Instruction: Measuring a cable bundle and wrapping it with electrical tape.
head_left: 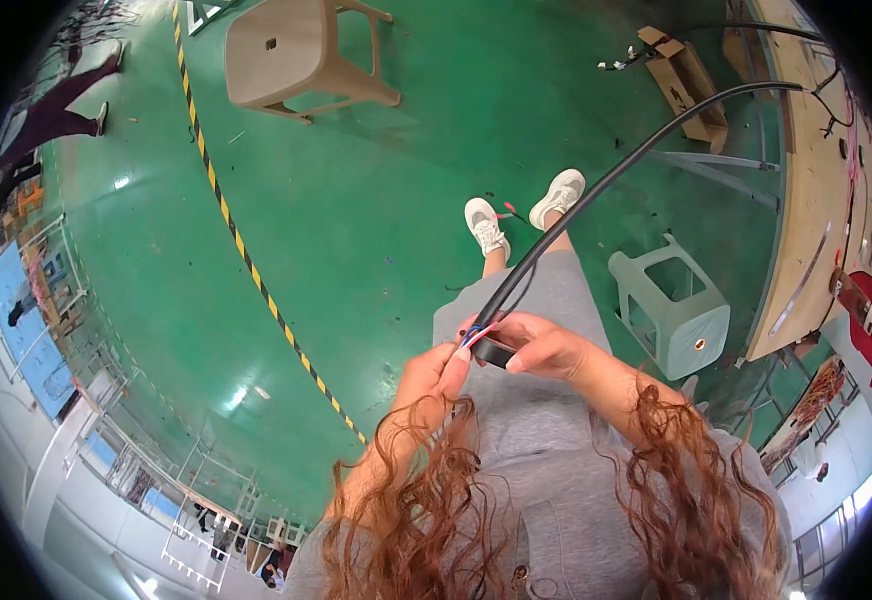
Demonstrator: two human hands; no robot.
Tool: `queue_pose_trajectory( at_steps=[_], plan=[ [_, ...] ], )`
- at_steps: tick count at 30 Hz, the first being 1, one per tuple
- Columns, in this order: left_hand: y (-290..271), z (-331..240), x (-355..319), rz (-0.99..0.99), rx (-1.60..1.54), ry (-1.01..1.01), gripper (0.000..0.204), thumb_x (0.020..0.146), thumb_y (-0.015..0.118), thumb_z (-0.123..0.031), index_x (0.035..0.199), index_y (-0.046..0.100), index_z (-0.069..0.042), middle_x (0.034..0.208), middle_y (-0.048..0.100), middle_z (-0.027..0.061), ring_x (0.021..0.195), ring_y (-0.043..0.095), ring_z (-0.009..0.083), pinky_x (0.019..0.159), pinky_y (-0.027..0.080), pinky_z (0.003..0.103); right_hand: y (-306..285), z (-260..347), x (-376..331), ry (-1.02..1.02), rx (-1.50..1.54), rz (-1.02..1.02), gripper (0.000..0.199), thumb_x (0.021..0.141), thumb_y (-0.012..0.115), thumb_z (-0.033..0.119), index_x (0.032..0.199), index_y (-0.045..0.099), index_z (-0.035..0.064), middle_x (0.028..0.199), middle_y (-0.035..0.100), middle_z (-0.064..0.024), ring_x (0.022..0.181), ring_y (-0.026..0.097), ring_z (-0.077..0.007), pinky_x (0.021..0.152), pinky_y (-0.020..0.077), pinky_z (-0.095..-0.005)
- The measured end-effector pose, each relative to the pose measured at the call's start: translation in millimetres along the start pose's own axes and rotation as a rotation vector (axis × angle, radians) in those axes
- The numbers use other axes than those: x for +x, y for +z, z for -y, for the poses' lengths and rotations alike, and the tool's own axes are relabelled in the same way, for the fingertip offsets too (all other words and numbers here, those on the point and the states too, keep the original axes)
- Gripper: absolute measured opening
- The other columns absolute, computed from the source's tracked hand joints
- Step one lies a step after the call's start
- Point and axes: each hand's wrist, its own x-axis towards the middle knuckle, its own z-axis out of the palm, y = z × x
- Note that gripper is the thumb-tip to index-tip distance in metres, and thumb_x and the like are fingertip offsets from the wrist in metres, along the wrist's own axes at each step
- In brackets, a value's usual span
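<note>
In front of my lap, a thick black cable [596,192] ends between my two hands, with thin blue, red and white wires [476,334] coming out at its end. My left hand [430,374] is closed, thumb and fingers pinching these wires. A roll of black tape [494,352] sits in my right hand [548,346], whose thumb presses on its side while the fingers curl behind the cable. Hidden behind the roll and the cable are some of the right fingertips. A thinner black strand hangs beside the cable just past the hands.
From my hands the cable arches up to a wooden workbench [806,230] on the right. A pale green stool [691,320] stands beside it, a beige stool [291,55] farther off. An opened cardboard box [691,90] lies near the bench. Yellow-black tape [241,240] crosses the green floor.
</note>
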Motion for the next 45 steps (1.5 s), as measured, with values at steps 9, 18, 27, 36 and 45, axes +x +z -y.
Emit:
queue_pose_trajectory(
  at_steps=[9,18,27,36,45],
  plan=[
    [8.5,7.9,16.7,-0.176,0.535,0.319,0.023,0.092,0.045,-0.022,0.081,0.052,-0.003,0.064,0.054,0.0179,0.059,0.054,0.0367,0.055,0.042,0.041,22.9,3.0,-4.4,-0.024,-0.361,-0.317,0.058,0.082,0.063,0.025,0.13,0.04,0.0026,0.102,0.05,-0.0014,0.085,0.044,-0.0086,0.075,0.0356,-0.0244],
    [-6.7,-2.4,24.5,0.03,0.288,0.261,0.026,0.092,0.045,-0.025,0.08,0.052,-0.003,0.061,0.052,0.0151,0.053,0.051,0.0289,0.052,0.041,0.039,4.4,-5.1,-18.1,0.019,-0.126,-0.395,0.047,0.082,0.065,0.026,0.119,0.047,0.0047,0.101,0.056,-0.0062,0.092,0.053,-0.0136,0.084,0.0407,-0.0274],
    [-2.6,19.8,30.3,0.307,-0.184,-0.134,0.025,0.094,0.044,-0.025,0.096,0.055,-0.003,0.062,0.038,-0.0069,0.054,0.035,0.0037,0.049,0.029,0.021,-8.2,0.3,3.7,0.078,-0.133,-0.115,0.046,0.072,0.068,0.016,0.114,0.05,0.0088,0.132,0.043,-0.0123,0.107,0.048,-0.0181,0.091,0.0378,-0.0328],
    [13.0,15.0,31.7,-0.031,-0.396,0.071,0.024,0.09,0.054,-0.013,0.108,0.058,0.001,0.085,0.058,0.0013,0.075,0.051,0.0078,0.069,0.04,0.023,-3.9,7.8,3.6,0.032,-0.289,-0.262,0.059,0.072,0.068,0.017,0.126,0.046,0.0089,0.136,0.039,-0.0046,0.122,0.039,-0.0169,0.102,0.0296,-0.0304],
    [13.6,6.7,28.2,-0.348,-0.363,0.223,0.02,0.086,0.062,-0.009,0.1,0.065,0.004,0.08,0.064,0.001,0.066,0.054,0.0073,0.057,0.043,0.023,30.4,1.5,13.9,-0.03,-0.309,-0.493,0.06,0.079,0.063,0.022,0.13,0.039,0.0025,0.121,0.047,-0.0067,0.113,0.046,-0.0166,0.094,0.0383,-0.0323]
  ],
)
